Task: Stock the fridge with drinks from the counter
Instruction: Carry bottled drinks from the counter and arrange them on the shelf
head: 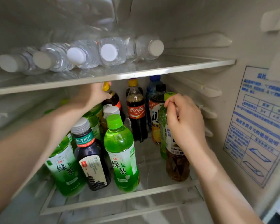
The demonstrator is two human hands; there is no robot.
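L forearm extended fwd, L hand (94,96) gripping neck of yellow-cap bottle (114,99), R forearm angled up, R hand (184,122) back facing cam, fingers curled over top of amber bottle (177,167)

Reading 绿茶 on green bottle (121,152), 东方树叶 on dark bottle (92,159), 可口可乐 on cola bottle (137,113), SUNTO on amber bottle (176,164) at right.

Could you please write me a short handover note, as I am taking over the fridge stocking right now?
Left hand grips the neck of a dark yellow-capped bottle at the back of the lower shelf. Right hand holds the top of the brown tea bottle at the right.
Done: water bottles lie on the upper shelf; green tea bottles stand in front.
Left: release both; counter out of view.
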